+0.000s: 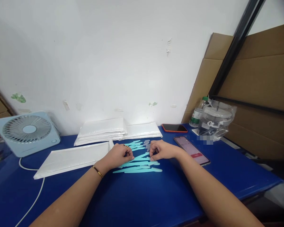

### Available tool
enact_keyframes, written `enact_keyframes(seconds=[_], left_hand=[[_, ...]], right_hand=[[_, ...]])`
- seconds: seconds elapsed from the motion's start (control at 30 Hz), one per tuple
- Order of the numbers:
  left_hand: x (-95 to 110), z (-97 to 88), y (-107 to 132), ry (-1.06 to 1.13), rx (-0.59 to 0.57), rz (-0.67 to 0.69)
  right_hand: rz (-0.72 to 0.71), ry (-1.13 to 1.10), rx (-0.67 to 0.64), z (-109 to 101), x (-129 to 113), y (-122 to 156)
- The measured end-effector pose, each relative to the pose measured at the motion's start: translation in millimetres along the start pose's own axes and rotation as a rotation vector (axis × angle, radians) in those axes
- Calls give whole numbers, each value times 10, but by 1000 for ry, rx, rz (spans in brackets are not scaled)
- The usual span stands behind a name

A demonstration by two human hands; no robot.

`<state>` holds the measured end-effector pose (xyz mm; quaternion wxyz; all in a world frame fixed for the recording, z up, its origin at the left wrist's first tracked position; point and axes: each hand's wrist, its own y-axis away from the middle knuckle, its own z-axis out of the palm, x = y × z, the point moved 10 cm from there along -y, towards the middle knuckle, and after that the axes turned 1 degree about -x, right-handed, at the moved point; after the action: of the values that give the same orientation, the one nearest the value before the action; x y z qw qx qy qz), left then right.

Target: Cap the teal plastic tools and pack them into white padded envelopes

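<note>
Several thin turquoise eyebrow razors (142, 170) lie roughly side by side on the blue table, and more turquoise ones (135, 145) are behind my hands. My left hand (120, 155) is closed in a pinch at the left end of a turquoise razor (142, 159). At its other end, my right hand (160, 149) pinches too, thumb against fingers. Fingertips cover both ends of that razor. Just behind my right fingers sit several small grey pieces (146, 143), partly hidden. Left of my left hand lies a white padded envelope (73, 159).
Stacked white envelopes (101, 128) rest against the wall. A light blue fan (29, 129) with a white cable stands left. To the right are an orange-edged phone (174, 128), a lit phone (191, 149), a green-capped bottle (197, 115) and a bagged clear container (214, 121).
</note>
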<state>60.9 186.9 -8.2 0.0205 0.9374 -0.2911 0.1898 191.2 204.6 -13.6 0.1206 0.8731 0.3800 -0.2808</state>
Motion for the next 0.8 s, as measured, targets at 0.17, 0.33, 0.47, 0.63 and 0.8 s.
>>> enact_keyframes(seconds=[0.17, 0.33, 0.47, 0.63, 0.8], left_hand=[[-63, 19, 7, 39, -7, -37], [-30, 13, 13, 13, -25, -48], [-35, -50, 22, -11, -16, -28], [-331, -210, 53, -73, 73, -140], [-441, -307, 77, -108, 182, -213]], right_hand=[[-1, 45, -12, 27, -43, -2], [-9, 61, -7, 46, -73, -2], [-22, 68, 10, 5, -55, 7], [87, 118, 210, -256, 182, 13], [93, 197, 309, -366, 168, 44]])
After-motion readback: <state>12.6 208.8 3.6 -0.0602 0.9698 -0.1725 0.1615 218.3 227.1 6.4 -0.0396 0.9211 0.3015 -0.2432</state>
